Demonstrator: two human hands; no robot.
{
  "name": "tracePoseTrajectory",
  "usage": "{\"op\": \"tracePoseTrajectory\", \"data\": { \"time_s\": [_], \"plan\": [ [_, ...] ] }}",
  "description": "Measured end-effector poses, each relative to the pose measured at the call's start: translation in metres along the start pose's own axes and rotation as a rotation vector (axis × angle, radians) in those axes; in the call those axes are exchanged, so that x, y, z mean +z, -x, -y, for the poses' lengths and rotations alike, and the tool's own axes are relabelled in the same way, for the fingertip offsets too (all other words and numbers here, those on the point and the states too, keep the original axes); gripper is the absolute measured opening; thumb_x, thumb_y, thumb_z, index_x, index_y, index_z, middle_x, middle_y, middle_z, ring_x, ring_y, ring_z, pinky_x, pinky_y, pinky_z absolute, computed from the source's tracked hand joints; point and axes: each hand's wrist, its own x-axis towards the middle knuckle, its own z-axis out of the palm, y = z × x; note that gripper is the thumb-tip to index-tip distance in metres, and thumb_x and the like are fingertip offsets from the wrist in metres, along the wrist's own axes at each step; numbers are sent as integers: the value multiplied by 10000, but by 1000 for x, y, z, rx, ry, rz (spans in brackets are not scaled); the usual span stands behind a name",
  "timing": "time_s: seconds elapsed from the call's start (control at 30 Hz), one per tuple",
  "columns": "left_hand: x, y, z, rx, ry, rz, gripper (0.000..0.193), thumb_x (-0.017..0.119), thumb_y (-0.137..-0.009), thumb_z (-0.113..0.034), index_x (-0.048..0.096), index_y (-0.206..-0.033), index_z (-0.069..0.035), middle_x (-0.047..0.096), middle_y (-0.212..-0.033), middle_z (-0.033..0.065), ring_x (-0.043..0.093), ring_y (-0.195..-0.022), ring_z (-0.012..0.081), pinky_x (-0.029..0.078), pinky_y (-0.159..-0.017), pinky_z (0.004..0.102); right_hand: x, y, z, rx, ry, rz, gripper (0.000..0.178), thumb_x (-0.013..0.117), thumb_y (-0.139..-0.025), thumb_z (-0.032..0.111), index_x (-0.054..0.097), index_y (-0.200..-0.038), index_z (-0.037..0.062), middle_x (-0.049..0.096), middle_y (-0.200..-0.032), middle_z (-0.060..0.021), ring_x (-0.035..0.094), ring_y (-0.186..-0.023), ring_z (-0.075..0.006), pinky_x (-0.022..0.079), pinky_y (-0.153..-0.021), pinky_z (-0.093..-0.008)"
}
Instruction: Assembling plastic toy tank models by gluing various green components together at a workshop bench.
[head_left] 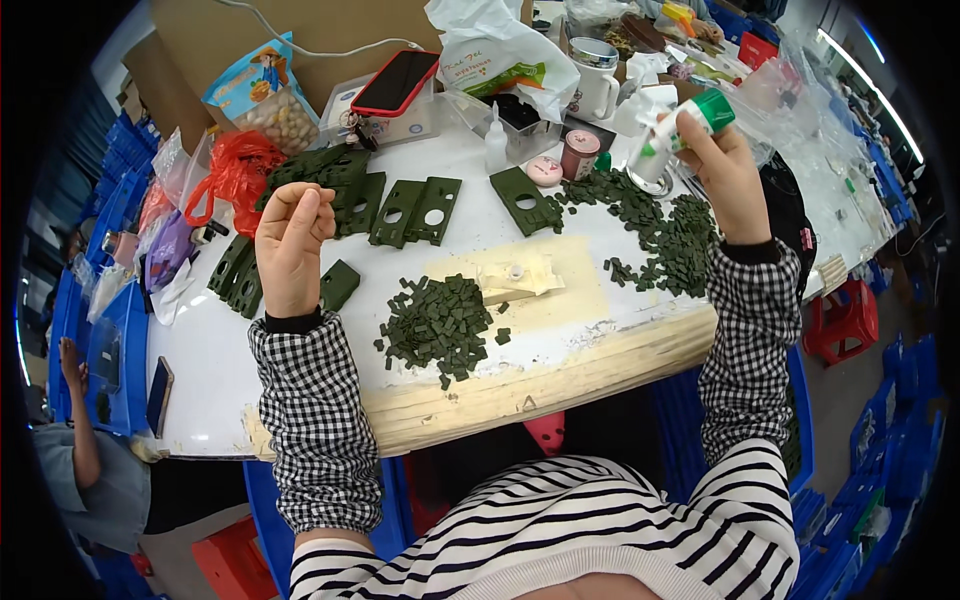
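My right hand is raised over the right side of the table, its fingers closed on a white bottle with a green end, held tilted. On the left my left hand is lifted with thumb and fingers pinched together; whether something small is between them I cannot make out. Below and between the hands lies a heap of small dark green pieces. Another loose spread of such pieces lies below my right hand. Dark green plates with round holes lie beyond my left hand, and a single plate lies farther right.
A tape-covered block lies mid-table. At the back are a red-edged phone on a clear box, a small squeeze bottle, a white mug and a red plastic bag. Another person's arm shows at left.
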Motion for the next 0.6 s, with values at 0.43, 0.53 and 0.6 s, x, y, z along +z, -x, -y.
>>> {"op": "tracePoseTrajectory", "data": {
  "time_s": [0.43, 0.53, 0.6],
  "plan": [
    [-44, 81, -52, -56, -1314, 166, 552, 810, -738, -206, 574, -1206, -34, 622, -1193, 148, 572, -1142, 296, 453, -944, 394, -31, -40, -15, 30, -89, -149, 355, 667, -931, 263, 581, -1181, 25, 619, -1109, -51, 609, -970, -134, 517, -888, -302],
    [-58, 85, -36, -85, -1427, 196, 589, 809, -726, -164, 561, -1243, -31, 613, -1218, 143, 580, -1121, 306, 457, -939, 401, 0, -27, -6, 23, -152, -80, 302, 681, -923, 281, 610, -1105, 51, 649, -1013, -37, 623, -864, -120, 518, -803, -275],
    [-54, 82, -29, -244, -1458, 190, 578, 807, -723, -151, 568, -1235, -28, 623, -1178, 156, 599, -1067, 314, 471, -903, 403, 25, -12, 6, 7, -184, -24, 287, 682, -922, 279, 618, -1085, 52, 654, -988, -39, 627, -844, -120, 520, -791, -270]
  ]
}}
